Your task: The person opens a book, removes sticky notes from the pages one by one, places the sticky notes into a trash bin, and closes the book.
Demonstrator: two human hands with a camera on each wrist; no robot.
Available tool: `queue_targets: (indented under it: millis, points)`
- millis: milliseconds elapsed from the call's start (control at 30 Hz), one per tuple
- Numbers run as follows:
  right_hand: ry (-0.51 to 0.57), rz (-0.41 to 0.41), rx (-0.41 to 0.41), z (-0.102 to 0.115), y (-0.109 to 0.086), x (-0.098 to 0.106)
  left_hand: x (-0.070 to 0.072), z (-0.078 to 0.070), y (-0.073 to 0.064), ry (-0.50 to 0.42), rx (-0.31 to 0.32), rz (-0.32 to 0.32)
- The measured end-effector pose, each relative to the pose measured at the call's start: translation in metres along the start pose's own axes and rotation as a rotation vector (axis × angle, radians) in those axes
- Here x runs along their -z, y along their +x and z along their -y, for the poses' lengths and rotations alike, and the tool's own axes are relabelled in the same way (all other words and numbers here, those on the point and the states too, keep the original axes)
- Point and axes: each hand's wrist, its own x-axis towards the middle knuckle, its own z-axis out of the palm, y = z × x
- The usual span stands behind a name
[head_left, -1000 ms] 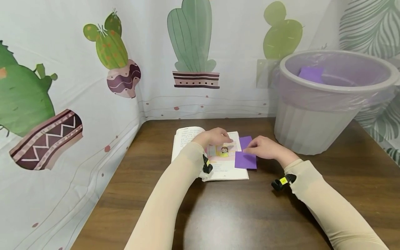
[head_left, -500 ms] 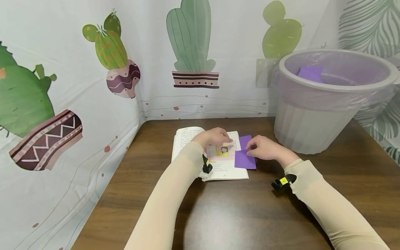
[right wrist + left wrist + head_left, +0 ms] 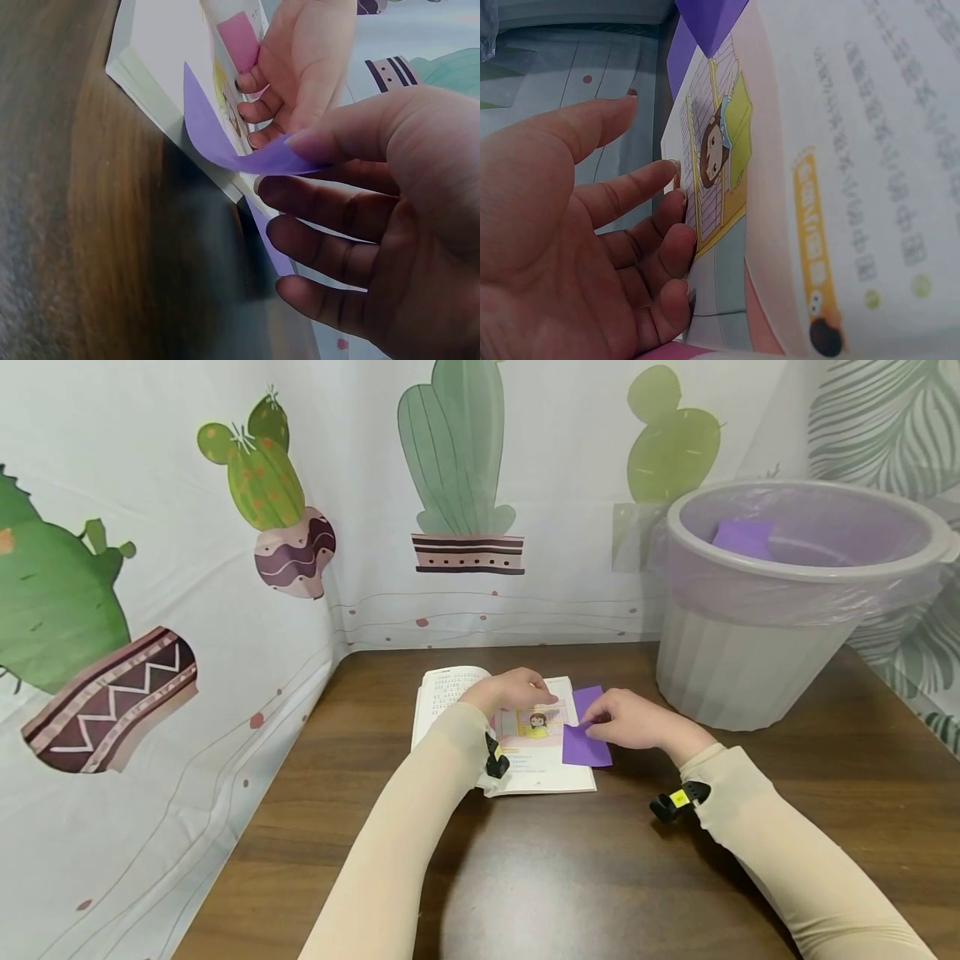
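Note:
An open book (image 3: pixel 551 781) with printed text and a picture of a girl lies on the wooden table. My left hand (image 3: pixel 517 687) rests on its right page, fingers loosely bent and fingertips against the paper in the left wrist view. Over the right edge of that page is a purple paper square (image 3: pixel 585 747). My right hand (image 3: pixel 630 718) pinches its upper corner between thumb and forefinger, and the sheet (image 3: pixel 217 146) bows in the right wrist view. A second purple paper (image 3: pixel 587 700) lies behind it at the book's edge, partly covered by the right hand.
A grey trash bin (image 3: pixel 738 652) with a clear liner stands at the back right of the table (image 3: pixel 525 877). Purple paper (image 3: pixel 742 537) shows inside it. A cactus-print cloth (image 3: pixel 375 527) hangs behind and to the left.
The right hand shifts slightly right, then back left, and the corner of the purple square it holds bends more. The left hand and the book stay in place.

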Motion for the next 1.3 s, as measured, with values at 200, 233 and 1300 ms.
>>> queue_targets:
  millis: [200,233,1300]
  points:
    - [0.008,0.012,0.021,0.003,-0.001,0.001,-0.001,-0.001,-0.001,-0.005,-0.004,-0.005]
    - [0.01,0.015,0.022,0.004,-0.001,0.002,-0.001,-0.002,-0.001,-0.006,-0.002,-0.007]
    - [0.139,0.105,0.085,0.021,-0.009,0.013,-0.007,0.002,0.004,0.072,-0.042,-0.047]
